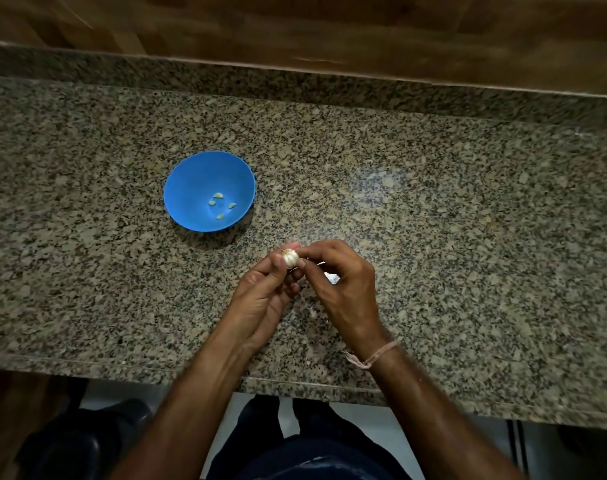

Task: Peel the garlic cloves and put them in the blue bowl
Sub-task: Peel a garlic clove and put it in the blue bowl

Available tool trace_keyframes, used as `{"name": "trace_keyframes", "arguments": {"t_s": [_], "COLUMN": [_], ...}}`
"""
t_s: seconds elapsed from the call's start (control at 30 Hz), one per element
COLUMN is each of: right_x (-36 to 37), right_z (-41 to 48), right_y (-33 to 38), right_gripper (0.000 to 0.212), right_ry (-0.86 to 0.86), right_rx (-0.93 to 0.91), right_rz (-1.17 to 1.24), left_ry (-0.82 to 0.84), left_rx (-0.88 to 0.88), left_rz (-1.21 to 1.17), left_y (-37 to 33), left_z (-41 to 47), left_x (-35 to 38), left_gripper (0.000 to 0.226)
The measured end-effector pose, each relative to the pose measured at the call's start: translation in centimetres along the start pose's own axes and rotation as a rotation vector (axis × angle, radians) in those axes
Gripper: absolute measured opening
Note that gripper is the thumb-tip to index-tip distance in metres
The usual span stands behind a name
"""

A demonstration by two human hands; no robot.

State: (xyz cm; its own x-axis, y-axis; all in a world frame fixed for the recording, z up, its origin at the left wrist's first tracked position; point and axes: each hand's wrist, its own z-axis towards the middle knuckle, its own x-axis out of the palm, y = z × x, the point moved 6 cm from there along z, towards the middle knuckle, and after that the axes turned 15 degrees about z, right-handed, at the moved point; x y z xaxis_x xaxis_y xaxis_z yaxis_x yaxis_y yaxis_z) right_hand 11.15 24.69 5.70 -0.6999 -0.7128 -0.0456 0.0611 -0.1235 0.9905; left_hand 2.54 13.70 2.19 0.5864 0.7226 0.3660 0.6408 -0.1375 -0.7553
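A small white garlic bulb point(290, 258) is held above the granite counter, just in front of the blue bowl point(191, 178). My left hand point(264, 296) grips the bulb between thumb and fingers from the left. My right hand point(340, 285) pinches its right side with the fingertips. Several peeled pale cloves point(221, 205) lie in the bottom of the bowl. Part of the bulb is hidden by my fingers.
A bit of white garlic skin point(332, 278) shows under my right hand. The speckled granite counter point(451, 237) runs left to right, with a wooden wall point(329, 29) behind it and its front edge point(295, 382) near my body.
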Motion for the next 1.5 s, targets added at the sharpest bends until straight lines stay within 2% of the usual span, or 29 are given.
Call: {"name": "trace_keyframes", "arguments": {"t_s": [0.23, 0.47, 0.7, 0.8, 0.87, 0.97, 1.07, 1.1, 1.17, 1.23, 1.3, 1.4, 1.5], "right_x": [0.4, 1.4, 2.2, 2.1, 2.1, 1.7, 1.0, 0.6, -0.4, -1.1, -1.3, -0.5, 0.5], "right_z": [-0.1, -0.6, -1.0, -0.8, -0.9, -0.8, -0.8, -0.9, -1.1, -1.9, -2.9, -3.7, -3.4], "right_y": [0.7, 0.5, 0.0, -0.4, -0.8, -1.1, -2.5, -3.1, -4.5, -5.9, -7.0, -7.9, -7.9], "right_gripper": [0.021, 0.021, 0.019, 0.016, 0.015, 0.012, 0.010, 0.010, 0.009, 0.008, 0.005, 0.010, 0.028], "right_ry": [0.084, 0.149, 0.159, 0.180, 0.205, 0.133, -0.010, -0.058, -0.096, -0.056, 0.005, 0.080, 0.130], "right_rx": [-0.144, -0.173, -0.124, -0.106, -0.087, -0.005, 0.222, 0.297, 0.401, 0.486, 0.529, 0.533, 0.496], "right_rz": [-0.196, -0.320, -0.399, -0.419, -0.391, -0.239, 0.058, 0.147, 0.213, 0.153, 0.017, -0.174, -0.337], "left_ry": [-0.023, -0.105, -0.131, -0.142, -0.136, -0.071, -0.068, -0.096, -0.226, -0.369, -0.429, -0.446, -0.599], "left_rx": [0.072, 0.115, 0.109, 0.081, 0.040, -0.002, -0.058, -0.056, 0.029, 0.210, 0.382, 0.426, 0.433], "left_rz": [0.179, 0.378, 0.423, 0.368, 0.276, 0.206, 0.157, 0.201, 0.542, 0.961, 1.221, 1.494, 1.583], "left_y": [-1.1, -1.1, -0.3, 0.4, 0.9, 1.1, 1.4, 1.4, 0.8, -0.2, -1.0, -0.4, 1.1], "left_z": [-0.3, -0.4, -0.7, -0.6, -0.5, -0.3, 0.1, 0.3, 0.9, 1.6, 2.4, 3.6, 2.2], "left_x": [-0.4, -1.4, -1.2, -1.4, -1.5, -1.5, -2.1, -2.6, -4.1, -5.2, -4.9, -4.6, -5.1], "left_gripper": [0.037, 0.027, 0.022, 0.019, 0.018, 0.032, 0.033, 0.030, 0.024, 0.023, 0.027, 0.043, 0.064]}}
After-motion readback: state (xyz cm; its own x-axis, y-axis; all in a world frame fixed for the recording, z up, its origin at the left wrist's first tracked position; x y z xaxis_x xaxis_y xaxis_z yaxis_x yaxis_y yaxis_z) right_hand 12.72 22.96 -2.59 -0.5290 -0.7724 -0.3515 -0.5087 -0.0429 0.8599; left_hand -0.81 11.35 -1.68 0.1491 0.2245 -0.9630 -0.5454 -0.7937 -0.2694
